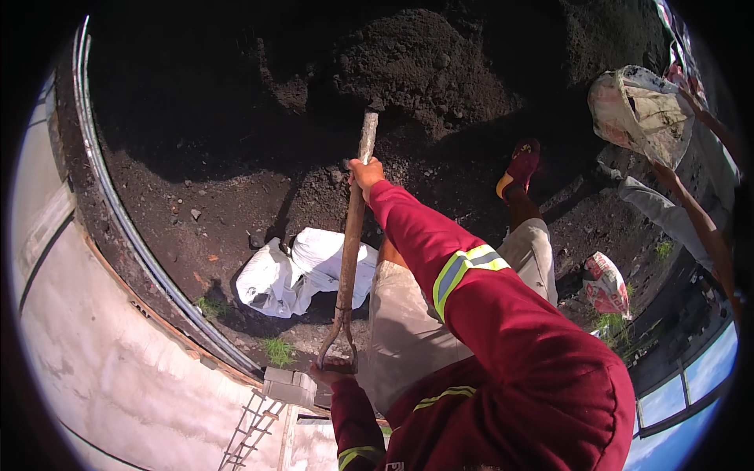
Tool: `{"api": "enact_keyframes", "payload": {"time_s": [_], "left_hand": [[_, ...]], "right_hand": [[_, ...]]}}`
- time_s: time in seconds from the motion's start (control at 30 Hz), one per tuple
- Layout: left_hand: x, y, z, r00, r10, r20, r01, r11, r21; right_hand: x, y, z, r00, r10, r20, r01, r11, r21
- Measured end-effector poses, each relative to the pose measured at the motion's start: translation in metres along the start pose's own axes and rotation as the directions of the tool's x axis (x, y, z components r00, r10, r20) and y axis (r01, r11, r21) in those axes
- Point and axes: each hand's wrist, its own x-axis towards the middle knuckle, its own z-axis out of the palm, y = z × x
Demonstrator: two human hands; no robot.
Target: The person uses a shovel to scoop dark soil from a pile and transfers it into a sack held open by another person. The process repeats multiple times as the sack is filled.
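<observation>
I hold a long wooden shovel [351,243] with both hands. My right hand [366,173], at the end of a red sleeve with a reflective band, grips the shaft high up near the blade. My left hand [333,372] is closed on the forked grip at the shovel's near end. The blade is buried in a big heap of dark soil [424,67] and cannot be seen. A white sack [292,271] lies on the ground just left of the shaft. My foot in a maroon and yellow shoe [519,168] stands on the soil to the right.
At the upper right another person's hands [691,98] hold open a dirty white sack [640,110]. A small printed bag [605,284] lies on the ground at the right. A pale wall [94,369] with metal rails [118,212] runs along the left.
</observation>
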Motion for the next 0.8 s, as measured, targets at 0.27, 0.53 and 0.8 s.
{"api": "enact_keyframes", "payload": {"time_s": [0.27,0.53,0.8], "left_hand": [[-0.087,0.000,0.001,0.991,0.090,0.096,-0.097,0.993,0.073],[-0.275,-0.043,0.090,0.718,0.462,0.520,-0.632,0.745,0.211],[-0.316,-0.016,0.156,-0.391,0.321,0.863,-0.858,0.212,-0.468]], "right_hand": [[-0.104,-0.117,-0.126,0.994,-0.106,-0.021,0.108,0.965,0.238],[-0.161,-0.278,-0.344,0.958,-0.276,0.077,0.162,0.743,0.649],[-0.139,-0.341,-0.426,0.581,-0.671,0.461,-0.264,0.380,0.886]]}}
